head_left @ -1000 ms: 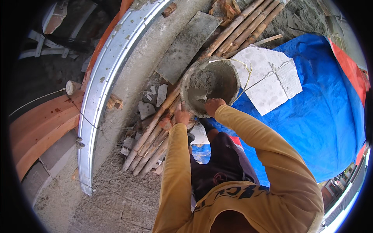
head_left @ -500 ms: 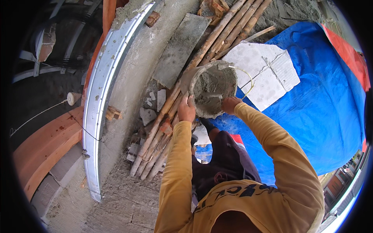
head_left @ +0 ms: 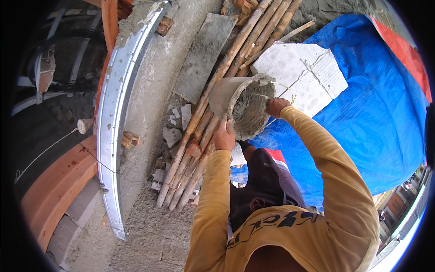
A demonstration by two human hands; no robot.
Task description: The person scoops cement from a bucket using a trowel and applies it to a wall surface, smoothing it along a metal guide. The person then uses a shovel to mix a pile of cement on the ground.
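Here, left fingers [head_left: 229,126] gripping bucket [head_left: 222,96], right fingers [head_left: 272,109] curled, hold unclear, dark lettering [head_left: 287,220] on shirt [head_left: 335,226].

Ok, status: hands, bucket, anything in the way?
Left hand gripping bucket rim. Right hand at the mouth, exact grip unclear. Bucket tilted, mouth rightward, grey mix inside. Poles run behind it in view.

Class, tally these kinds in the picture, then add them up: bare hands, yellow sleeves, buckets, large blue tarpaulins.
Bare hands: 2 (left hand, right hand)
Yellow sleeves: 2 (left sleeve, right sleeve)
Buckets: 1 (the grey bucket)
Large blue tarpaulins: 1 (the blue tarpaulin)
Total: 6
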